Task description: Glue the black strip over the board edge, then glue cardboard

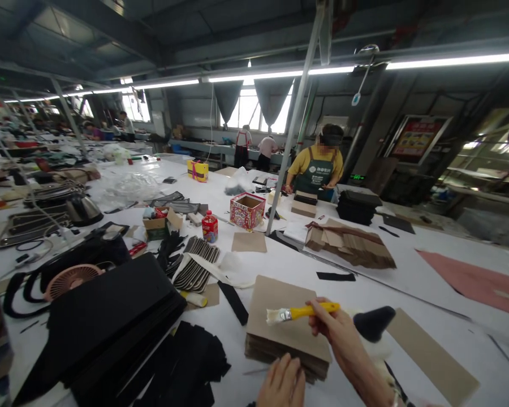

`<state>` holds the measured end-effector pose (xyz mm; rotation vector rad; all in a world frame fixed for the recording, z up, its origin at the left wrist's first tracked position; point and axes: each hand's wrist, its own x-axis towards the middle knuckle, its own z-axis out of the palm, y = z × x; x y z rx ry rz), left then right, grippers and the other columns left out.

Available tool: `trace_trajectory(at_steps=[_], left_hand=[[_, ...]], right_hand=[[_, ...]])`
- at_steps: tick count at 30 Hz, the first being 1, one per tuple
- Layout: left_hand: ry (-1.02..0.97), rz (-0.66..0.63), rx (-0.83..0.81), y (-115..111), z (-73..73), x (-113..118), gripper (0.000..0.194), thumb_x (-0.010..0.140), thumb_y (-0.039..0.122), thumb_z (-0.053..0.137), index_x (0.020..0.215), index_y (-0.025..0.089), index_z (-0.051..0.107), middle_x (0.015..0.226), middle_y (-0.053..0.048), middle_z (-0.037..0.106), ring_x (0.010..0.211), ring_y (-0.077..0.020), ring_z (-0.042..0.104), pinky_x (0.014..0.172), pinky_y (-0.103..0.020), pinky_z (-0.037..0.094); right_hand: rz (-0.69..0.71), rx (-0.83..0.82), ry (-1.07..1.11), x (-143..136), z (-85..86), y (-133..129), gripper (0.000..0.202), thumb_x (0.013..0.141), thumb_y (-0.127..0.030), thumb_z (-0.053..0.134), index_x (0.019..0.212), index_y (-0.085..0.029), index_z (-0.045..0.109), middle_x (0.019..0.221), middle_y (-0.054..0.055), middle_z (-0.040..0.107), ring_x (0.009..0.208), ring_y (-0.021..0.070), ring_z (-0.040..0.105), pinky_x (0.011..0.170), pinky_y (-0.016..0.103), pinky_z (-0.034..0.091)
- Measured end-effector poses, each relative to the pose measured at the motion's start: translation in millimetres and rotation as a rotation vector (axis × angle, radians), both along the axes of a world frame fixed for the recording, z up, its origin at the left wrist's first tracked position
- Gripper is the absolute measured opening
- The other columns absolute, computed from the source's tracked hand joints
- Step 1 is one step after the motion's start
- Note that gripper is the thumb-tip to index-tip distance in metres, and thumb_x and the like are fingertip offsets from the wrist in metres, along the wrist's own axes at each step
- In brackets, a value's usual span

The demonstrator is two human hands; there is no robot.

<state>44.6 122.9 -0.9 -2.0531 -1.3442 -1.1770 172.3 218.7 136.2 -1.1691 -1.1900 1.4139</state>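
A long white counter (356,294) runs through a dim workshop hall toward a far wall with bright windows (248,110) half covered by grey curtains (228,97). Fluorescent tube lights (275,74) hang in a line under a dark ceiling crossed by beams. A slanted metal pole (294,121) rises from the counter. On the right wall hangs a framed red poster (416,137). More worktables (220,148) stand along the back and left.
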Motion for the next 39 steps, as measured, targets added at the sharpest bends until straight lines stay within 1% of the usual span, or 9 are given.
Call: trace_trajectory(at_steps=[3, 5, 11, 15, 21, 26, 31, 35, 39], left_hand=[[0.027, 0.040, 0.043, 35.4, 10.7, 0.6, 0.032, 0.086, 0.040, 0.045, 0.097, 0.018, 0.066, 0.099, -0.003, 0.074, 0.090, -0.0213, 0.068, 0.075, -0.033, 0.056], [0.029, 0.098, 0.009, 47.1, 12.4, 2.9, 0.033, 0.089, 0.036, 0.039, 0.095, 0.018, 0.066, 0.096, -0.003, 0.074, 0.088, -0.0204, 0.068, 0.075, -0.032, 0.055], [-0.083, 0.197, 0.154, 62.2, -14.0, 16.4, 0.037, 0.089, 0.015, 0.030, 0.082, 0.021, 0.066, 0.080, -0.001, 0.074, 0.076, -0.0186, 0.068, 0.072, -0.033, 0.050], [-0.023, 0.191, 0.063, 66.9, -24.1, 13.6, 0.025, 0.083, 0.011, 0.043, 0.084, 0.025, 0.064, 0.088, -0.001, 0.075, 0.081, -0.0188, 0.068, 0.075, -0.033, 0.049], [0.070, 0.128, -0.119, 69.8, -7.7, -0.4, 0.016, 0.077, 0.009, 0.055, 0.080, 0.025, 0.060, 0.092, 0.000, 0.072, 0.082, -0.0184, 0.067, 0.071, -0.030, 0.049], [0.136, 0.051, -0.345, 71.6, 9.7, -7.6, 0.022, 0.073, 0.011, 0.066, 0.089, 0.025, 0.061, 0.088, 0.003, 0.068, 0.079, -0.0182, 0.063, 0.067, -0.030, 0.045], [0.151, 0.004, -0.536, 72.6, 15.8, -10.3, 0.019, 0.072, 0.019, 0.072, 0.086, 0.026, 0.061, 0.088, 0.005, 0.066, 0.082, -0.0182, 0.060, 0.070, -0.030, 0.045], [0.200, -0.039, -0.688, 74.6, 21.1, -11.6, 0.022, 0.074, 0.017, 0.071, 0.092, 0.025, 0.061, 0.095, 0.001, 0.065, 0.090, -0.0209, 0.060, 0.075, -0.032, 0.048], [0.310, -0.105, -0.746, 73.0, 34.5, -15.0, 0.023, 0.080, 0.011, 0.060, 0.100, 0.022, 0.059, 0.100, -0.003, 0.065, 0.093, -0.0230, 0.061, 0.075, -0.035, 0.053]], right_hand=[[0.135, 0.035, -0.093, -21.6, 3.3, 24.0, 0.042, 0.077, -0.057, 0.065, 0.082, -0.017, 0.058, 0.055, -0.003, 0.057, 0.049, 0.0105, 0.048, 0.048, 0.021, 0.039], [0.194, 0.038, -0.130, -35.5, -0.2, 34.9, 0.042, 0.075, -0.057, 0.065, 0.079, -0.016, 0.058, 0.052, -0.003, 0.056, 0.046, 0.0102, 0.047, 0.046, 0.021, 0.037], [0.283, 0.028, -0.204, -62.7, -23.0, 59.4, 0.038, 0.070, -0.053, 0.067, 0.075, -0.016, 0.060, 0.049, -0.003, 0.055, 0.043, 0.0112, 0.048, 0.041, 0.021, 0.036], [0.128, 0.083, -0.267, -58.9, -30.7, 90.2, 0.033, 0.071, -0.051, 0.062, 0.073, -0.018, 0.059, 0.049, -0.004, 0.054, 0.043, 0.0115, 0.047, 0.042, 0.022, 0.037], [-0.098, 0.112, -0.336, -26.7, -36.1, 115.6, 0.032, 0.074, -0.051, 0.056, 0.073, -0.020, 0.057, 0.049, -0.004, 0.055, 0.042, 0.0125, 0.048, 0.043, 0.023, 0.039], [-0.190, 0.098, -0.429, 39.8, -33.9, 110.5, 0.033, 0.072, -0.053, 0.053, 0.071, -0.020, 0.055, 0.048, -0.003, 0.053, 0.039, 0.0134, 0.047, 0.041, 0.025, 0.037], [-0.149, 0.204, -0.589, 91.4, -9.3, 92.4, 0.033, 0.079, -0.052, 0.048, 0.076, -0.020, 0.057, 0.051, -0.003, 0.051, 0.046, 0.0162, 0.048, 0.048, 0.029, 0.038], [0.117, 0.421, -0.710, 81.0, 13.9, 48.9, 0.019, 0.083, -0.038, 0.055, 0.075, -0.022, 0.063, 0.070, 0.000, 0.061, 0.070, 0.0199, 0.054, 0.070, 0.032, 0.040], [0.522, 0.701, -1.106, 58.3, 28.0, -8.3, 0.014, 0.084, -0.016, 0.052, 0.073, -0.022, 0.058, 0.080, 0.003, 0.064, 0.080, 0.0217, 0.055, 0.075, 0.035, 0.038]])
